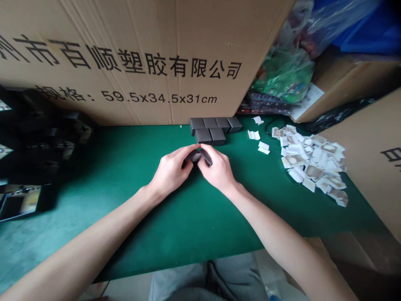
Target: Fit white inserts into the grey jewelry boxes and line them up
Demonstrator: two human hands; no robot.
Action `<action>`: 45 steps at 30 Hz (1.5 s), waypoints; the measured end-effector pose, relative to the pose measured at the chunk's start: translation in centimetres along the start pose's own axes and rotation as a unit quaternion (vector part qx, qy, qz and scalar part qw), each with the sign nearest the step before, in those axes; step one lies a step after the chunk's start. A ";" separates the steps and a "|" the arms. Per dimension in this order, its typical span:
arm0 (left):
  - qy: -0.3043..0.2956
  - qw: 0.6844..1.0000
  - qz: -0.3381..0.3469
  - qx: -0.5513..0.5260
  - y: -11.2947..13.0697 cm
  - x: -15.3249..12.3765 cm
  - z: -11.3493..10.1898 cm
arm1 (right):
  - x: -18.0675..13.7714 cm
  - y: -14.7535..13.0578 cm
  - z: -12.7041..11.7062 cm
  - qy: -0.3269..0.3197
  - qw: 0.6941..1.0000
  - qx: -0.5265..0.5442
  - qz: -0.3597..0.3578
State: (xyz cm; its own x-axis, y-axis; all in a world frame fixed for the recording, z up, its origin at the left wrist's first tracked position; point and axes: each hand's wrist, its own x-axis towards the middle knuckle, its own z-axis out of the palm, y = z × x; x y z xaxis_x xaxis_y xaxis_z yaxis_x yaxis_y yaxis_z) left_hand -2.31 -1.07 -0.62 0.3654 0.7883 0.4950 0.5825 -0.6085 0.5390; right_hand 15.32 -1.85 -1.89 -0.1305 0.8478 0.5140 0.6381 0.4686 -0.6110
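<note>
Close together over the middle of the green table, my left hand [172, 167] and my right hand [217, 167] both grip a small dark box [194, 156]. Fingers and thumbs are bent around its sides. A slanted dark flap stands up by my right thumb, so the box looks partly open; its inside is mostly hidden by my hands. Just beyond my fingertips, several closed dark boxes [203, 136] of a similar kind sit in two rows against each other.
A large printed carton [125, 25] stands along the back of the green table [188, 225]. White folded paper pieces [313, 154] lie heaped at right, with a few loose ones nearer the boxes. Black open boxes [21, 200] are stacked at left. Plastic bags [282, 75] fill the back right.
</note>
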 end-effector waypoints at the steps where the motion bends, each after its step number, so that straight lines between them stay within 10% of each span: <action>1: 0.000 1.000 0.001 0.000 0.0 0.0 0.0 | 0.0 0.0 0.0 0.000 1.000 0.002 -0.001; 45: 0.019 1.000 0.002 -0.002 -0.1 0.0 0.1 | 0.0 0.2 0.1 -0.005 1.000 -0.004 -0.016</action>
State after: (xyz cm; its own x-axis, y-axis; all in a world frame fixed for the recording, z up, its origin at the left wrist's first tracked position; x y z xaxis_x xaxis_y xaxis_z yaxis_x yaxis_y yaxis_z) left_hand -2.28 -1.00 -0.67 0.3401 0.7812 0.5235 0.5778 -0.6128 0.5391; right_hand 15.33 -1.71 -2.05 -0.1592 0.8344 0.5276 0.6392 0.4944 -0.5891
